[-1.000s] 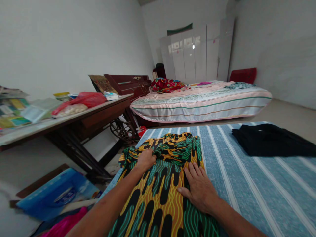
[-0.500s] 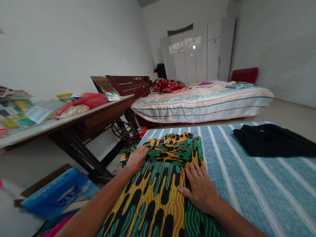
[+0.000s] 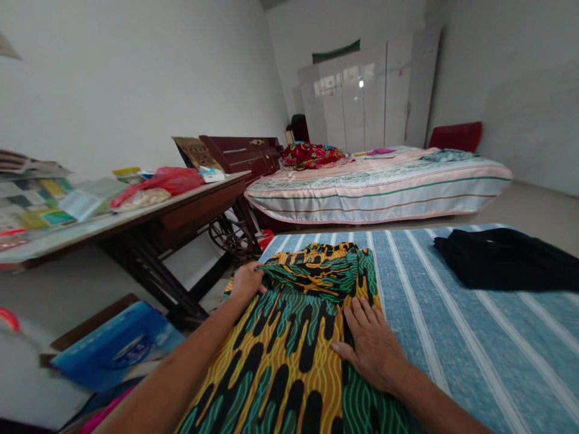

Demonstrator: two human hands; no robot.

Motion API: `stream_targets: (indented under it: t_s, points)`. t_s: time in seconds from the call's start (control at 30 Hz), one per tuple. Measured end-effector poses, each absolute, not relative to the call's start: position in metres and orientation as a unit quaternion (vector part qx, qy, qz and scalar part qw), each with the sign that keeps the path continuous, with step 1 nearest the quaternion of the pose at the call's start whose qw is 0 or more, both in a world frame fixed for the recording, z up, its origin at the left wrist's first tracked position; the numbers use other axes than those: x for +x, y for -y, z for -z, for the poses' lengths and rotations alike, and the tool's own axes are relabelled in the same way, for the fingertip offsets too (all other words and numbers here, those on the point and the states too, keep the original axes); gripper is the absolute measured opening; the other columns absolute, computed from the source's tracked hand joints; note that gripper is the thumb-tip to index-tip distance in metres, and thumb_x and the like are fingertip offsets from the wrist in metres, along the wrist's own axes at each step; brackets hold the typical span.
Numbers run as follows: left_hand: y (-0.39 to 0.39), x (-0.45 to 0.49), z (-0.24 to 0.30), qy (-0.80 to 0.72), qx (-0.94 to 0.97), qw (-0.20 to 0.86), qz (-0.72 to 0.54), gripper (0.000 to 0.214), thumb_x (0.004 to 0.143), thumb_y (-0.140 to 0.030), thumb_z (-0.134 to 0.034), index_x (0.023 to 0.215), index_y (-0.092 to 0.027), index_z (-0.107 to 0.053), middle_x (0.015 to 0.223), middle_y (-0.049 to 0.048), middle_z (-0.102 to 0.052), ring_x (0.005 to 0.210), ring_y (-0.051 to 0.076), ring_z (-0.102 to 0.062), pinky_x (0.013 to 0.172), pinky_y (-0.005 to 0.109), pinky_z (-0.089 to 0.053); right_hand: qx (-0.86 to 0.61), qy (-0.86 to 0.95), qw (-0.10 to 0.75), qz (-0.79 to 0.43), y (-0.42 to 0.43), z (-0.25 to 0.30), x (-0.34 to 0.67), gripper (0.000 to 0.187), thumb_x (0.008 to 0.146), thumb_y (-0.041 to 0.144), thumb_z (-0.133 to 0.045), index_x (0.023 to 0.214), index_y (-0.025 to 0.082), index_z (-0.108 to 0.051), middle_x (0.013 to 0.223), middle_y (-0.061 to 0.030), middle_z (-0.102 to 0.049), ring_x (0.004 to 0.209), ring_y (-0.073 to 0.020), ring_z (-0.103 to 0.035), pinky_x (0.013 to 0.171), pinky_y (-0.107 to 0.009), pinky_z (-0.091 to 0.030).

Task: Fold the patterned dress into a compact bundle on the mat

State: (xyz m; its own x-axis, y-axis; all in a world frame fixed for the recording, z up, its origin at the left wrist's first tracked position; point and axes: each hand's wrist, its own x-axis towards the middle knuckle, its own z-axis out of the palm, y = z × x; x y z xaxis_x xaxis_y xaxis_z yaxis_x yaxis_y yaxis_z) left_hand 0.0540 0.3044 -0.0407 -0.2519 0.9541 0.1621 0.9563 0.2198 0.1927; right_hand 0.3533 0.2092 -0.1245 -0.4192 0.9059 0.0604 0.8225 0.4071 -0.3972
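Note:
A patterned garment (image 3: 289, 355) in black, yellow and green, which looks like a dress, lies lengthwise on a blue-and-white striped bed cover (image 3: 434, 337). Its far part is gathered in a folded layer. At the left end of that fold, my left hand (image 3: 248, 282) pinches the cloth edge between thumb and fingers, lifting it slightly. My right hand (image 3: 373, 343) rests palm down on the garment's right side, fingers stretched forward and thumb apart. To the right lies a folded black garment (image 3: 506, 259), apart from both hands.
At left a sewing machine table (image 3: 181, 212) carries a red plastic bag (image 3: 178, 179) and papers. A blue box (image 3: 117, 346) sits low beside the bed. Beyond stands another bed (image 3: 380, 199) with a red floral bundle (image 3: 312, 155); white wardrobes (image 3: 353, 102) are behind.
My left hand has gone from lying on the fold's left side to pinching and raising its edge. My right hand stays flat on the cloth. The view has shifted slightly.

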Motion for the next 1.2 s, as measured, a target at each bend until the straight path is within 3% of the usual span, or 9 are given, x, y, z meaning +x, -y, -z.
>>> stream_targets:
  t_s: [0.13,0.23,0.4,0.63,0.83,0.93,1.03,1.2]
  points:
    - [-0.304,0.052,0.040,0.759,-0.629,0.028,0.164,0.037,0.082,-0.022,-0.035,0.107,-0.016,-0.061,0.085,0.0037,-0.071,0.082,0.017,-0.067,0.078,0.025,-0.049,-0.521,0.829,0.131,-0.154,-0.210,0.125,0.353,0.089,0.082,0.073,-0.021,0.140,0.006,-0.031,0.148,-0.0186,-0.020,0.137,-0.0340,-0.011,0.110,-0.049,-0.009]
    - [-0.301,0.048,0.040,0.717,-0.672,0.075,0.167,0.035,0.081,-0.021,-0.036,0.105,-0.017,-0.060,0.117,0.0069,-0.062,0.112,0.018,-0.054,0.098,0.027,-0.039,-0.521,0.829,0.132,-0.154,-0.210,0.125,0.353,0.088,0.082,0.072,-0.021,0.140,0.007,-0.031,0.148,-0.0180,-0.020,0.137,-0.0339,-0.011,0.110,-0.049,-0.008]
    - [-0.287,0.043,0.040,0.690,-0.699,0.159,0.102,0.034,0.083,-0.023,-0.033,0.108,-0.015,-0.056,0.132,0.0112,-0.048,0.118,0.021,-0.048,0.098,0.032,-0.040,-0.521,0.829,0.128,-0.155,-0.210,0.126,0.354,0.088,0.082,0.072,-0.020,0.141,0.007,-0.029,0.148,-0.0178,-0.020,0.137,-0.0338,-0.010,0.110,-0.049,-0.009]
    - [-0.269,0.046,0.046,0.735,-0.664,0.124,-0.054,0.022,0.077,-0.017,-0.045,0.089,-0.014,-0.062,0.109,0.0124,-0.058,0.104,0.023,-0.055,0.092,0.036,-0.043,-0.522,0.828,0.130,-0.156,-0.212,0.128,0.353,0.089,0.082,0.073,-0.021,0.140,0.007,-0.031,0.148,-0.0184,-0.019,0.137,-0.0337,-0.009,0.110,-0.049,-0.008]
    - [-0.255,0.069,0.048,0.731,-0.663,0.149,-0.067,0.032,0.073,-0.016,-0.052,0.104,-0.017,-0.061,0.139,0.0128,-0.040,0.127,0.036,-0.034,0.096,0.052,-0.036,-0.523,0.828,0.126,-0.158,-0.212,0.128,0.354,0.088,0.082,0.073,-0.022,0.140,0.007,-0.031,0.148,-0.0188,-0.020,0.137,-0.0336,-0.009,0.110,-0.049,-0.008]
    - [-0.246,0.097,0.049,0.637,-0.758,0.138,-0.023,0.026,0.077,-0.016,-0.049,0.100,-0.017,-0.061,0.125,0.0124,-0.052,0.121,0.028,-0.042,0.099,0.043,-0.036,-0.522,0.829,0.125,-0.156,-0.213,0.128,0.354,0.088,0.082,0.072,-0.022,0.140,0.007,-0.031,0.148,-0.0191,-0.020,0.137,-0.0337,-0.010,0.109,-0.049,-0.008]
    - [-0.247,0.129,0.055,0.548,-0.834,0.066,-0.019,0.020,0.081,-0.015,-0.044,0.091,-0.020,-0.060,0.100,0.0072,-0.062,0.099,0.020,-0.054,0.089,0.033,-0.043,-0.521,0.831,0.123,-0.152,-0.213,0.129,0.354,0.087,0.082,0.072,-0.022,0.140,0.007,-0.030,0.148,-0.0190,-0.019,0.137,-0.0335,-0.010,0.109,-0.050,-0.008]
    - [-0.266,0.167,0.072,0.501,-0.860,0.081,-0.049,0.021,0.078,-0.010,-0.044,0.088,-0.017,-0.061,0.091,0.0094,-0.063,0.091,0.021,-0.056,0.082,0.032,-0.046,-0.522,0.829,0.129,-0.151,-0.212,0.128,0.354,0.087,0.082,0.072,-0.023,0.141,0.008,-0.030,0.148,-0.0183,-0.020,0.137,-0.0336,-0.010,0.109,-0.049,-0.009]
